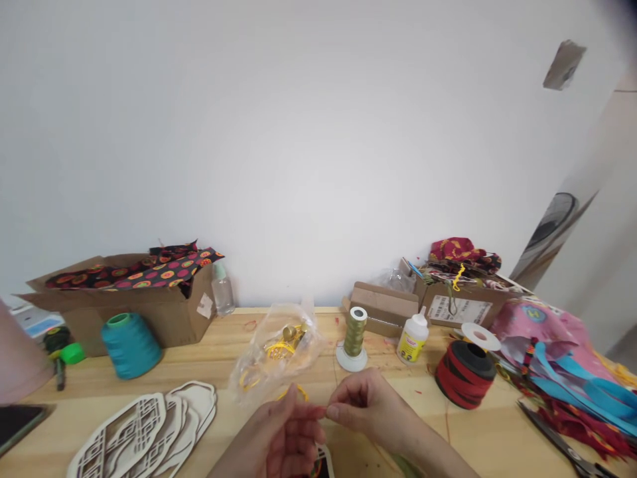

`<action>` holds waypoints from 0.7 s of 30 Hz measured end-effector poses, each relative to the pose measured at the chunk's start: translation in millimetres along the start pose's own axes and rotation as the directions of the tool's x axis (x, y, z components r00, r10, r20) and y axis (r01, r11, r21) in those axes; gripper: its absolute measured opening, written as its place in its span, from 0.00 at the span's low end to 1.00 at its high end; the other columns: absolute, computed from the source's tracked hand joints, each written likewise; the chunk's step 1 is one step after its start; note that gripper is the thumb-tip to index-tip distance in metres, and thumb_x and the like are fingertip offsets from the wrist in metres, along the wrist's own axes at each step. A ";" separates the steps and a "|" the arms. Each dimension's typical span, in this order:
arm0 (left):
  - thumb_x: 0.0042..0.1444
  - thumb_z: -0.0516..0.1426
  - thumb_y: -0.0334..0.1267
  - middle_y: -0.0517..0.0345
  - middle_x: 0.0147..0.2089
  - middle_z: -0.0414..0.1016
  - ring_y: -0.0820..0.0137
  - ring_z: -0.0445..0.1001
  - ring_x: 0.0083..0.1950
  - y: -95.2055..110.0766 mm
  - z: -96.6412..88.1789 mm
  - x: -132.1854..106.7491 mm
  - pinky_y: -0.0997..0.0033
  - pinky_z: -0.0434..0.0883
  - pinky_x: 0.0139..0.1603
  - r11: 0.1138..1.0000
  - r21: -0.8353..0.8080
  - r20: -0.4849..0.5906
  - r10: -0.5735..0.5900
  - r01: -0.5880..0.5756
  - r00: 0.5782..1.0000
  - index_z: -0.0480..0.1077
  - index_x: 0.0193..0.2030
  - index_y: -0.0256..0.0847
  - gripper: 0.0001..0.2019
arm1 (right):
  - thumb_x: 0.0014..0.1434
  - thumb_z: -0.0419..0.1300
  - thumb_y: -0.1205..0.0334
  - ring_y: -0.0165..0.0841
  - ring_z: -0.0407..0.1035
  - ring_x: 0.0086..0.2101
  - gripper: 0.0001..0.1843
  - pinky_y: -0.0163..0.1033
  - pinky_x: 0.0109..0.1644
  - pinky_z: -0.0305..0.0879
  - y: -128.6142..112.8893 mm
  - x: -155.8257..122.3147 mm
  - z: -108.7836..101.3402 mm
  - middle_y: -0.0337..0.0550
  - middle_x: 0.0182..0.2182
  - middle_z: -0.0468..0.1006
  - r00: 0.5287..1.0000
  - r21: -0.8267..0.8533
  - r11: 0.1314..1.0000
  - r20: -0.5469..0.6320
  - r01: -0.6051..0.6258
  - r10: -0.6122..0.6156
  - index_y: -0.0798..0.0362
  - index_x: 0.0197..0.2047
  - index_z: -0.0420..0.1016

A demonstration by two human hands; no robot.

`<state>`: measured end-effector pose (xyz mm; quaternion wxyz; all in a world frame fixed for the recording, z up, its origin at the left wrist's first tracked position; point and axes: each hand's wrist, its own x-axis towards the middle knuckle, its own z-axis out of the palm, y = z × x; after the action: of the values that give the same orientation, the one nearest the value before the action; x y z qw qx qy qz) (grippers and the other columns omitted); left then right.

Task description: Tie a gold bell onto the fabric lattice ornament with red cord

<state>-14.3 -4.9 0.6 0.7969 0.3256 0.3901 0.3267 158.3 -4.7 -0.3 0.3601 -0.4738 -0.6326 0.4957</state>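
Over the pale wooden worktop (199, 364), the right hand (368, 406) pinches its fingertips together against the half-curled left hand (286, 431), whose hold is unclear; delicate fingerwork, probably needing steadiness next.

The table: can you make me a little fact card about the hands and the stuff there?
Left hand: fingertips close to the right hand's
Right hand: thumb and finger pinched together
Between fingertips: too small to tell
Beyond hands: clear plastic bag with yellow cords inside; green thread spool, upright
Left side: teal thread cone, overlapping pale cutouts
Right side: white bottle with yellow label, red-and-black roll, scissors
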 end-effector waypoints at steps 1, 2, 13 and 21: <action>0.39 0.60 0.53 0.52 0.24 0.75 0.75 0.70 0.23 -0.8 -0.1 0.8 0.79 0.67 0.25 1.000 0.016 -0.005 0.024 -0.024 1.000 0.74 0.29 0.31 0.22 | 0.46 0.60 0.52 0.20 0.46 0.17 0.18 0.29 0.18 0.40 0.1 -0.2 0.2 0.31 0.14 0.57 1.000 -0.011 1.000 0.008 0.005 -0.005 0.61 0.24 0.76; 0.39 0.59 0.54 0.53 0.23 0.74 0.76 0.69 0.21 -2.0 -0.8 2.4 0.80 0.65 0.22 0.997 0.052 -0.008 0.060 -0.059 0.998 0.73 0.28 0.31 0.22 | 0.47 0.60 0.52 0.20 0.46 0.17 0.18 0.29 0.18 0.40 0.3 -0.3 0.4 0.31 0.14 0.57 1.000 -0.025 1.000 0.016 0.009 -0.009 0.61 0.24 0.76; 0.33 0.60 0.56 0.75 0.09 0.46 0.85 0.39 0.12 -4.9 -6.1 9.3 0.78 0.35 0.13 0.880 0.464 -0.030 0.129 -0.100 0.991 0.68 0.20 0.34 0.23 | 0.48 0.58 0.53 0.22 0.49 0.17 0.16 0.29 0.18 0.45 -2.4 -3.2 2.5 0.33 0.15 0.62 0.997 -0.154 0.987 0.064 0.050 -0.041 0.60 0.27 0.76; 0.32 0.62 0.53 0.78 0.10 0.43 0.86 0.34 0.13 0.6 -1.3 0.1 0.81 0.33 0.12 0.968 0.251 0.000 0.006 -0.005 1.000 0.67 0.22 0.36 0.20 | 0.52 0.55 0.56 0.35 0.68 0.33 0.11 0.39 0.38 0.63 -36.5 -64.4 -58.8 0.46 0.31 0.76 0.748 -0.627 0.777 -0.486 0.064 -0.453 0.53 0.32 0.74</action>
<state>-15.5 -4.1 0.4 0.7482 0.4248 0.4279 0.2770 222.6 -51.7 50.6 0.4536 -0.5958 -0.6615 0.0425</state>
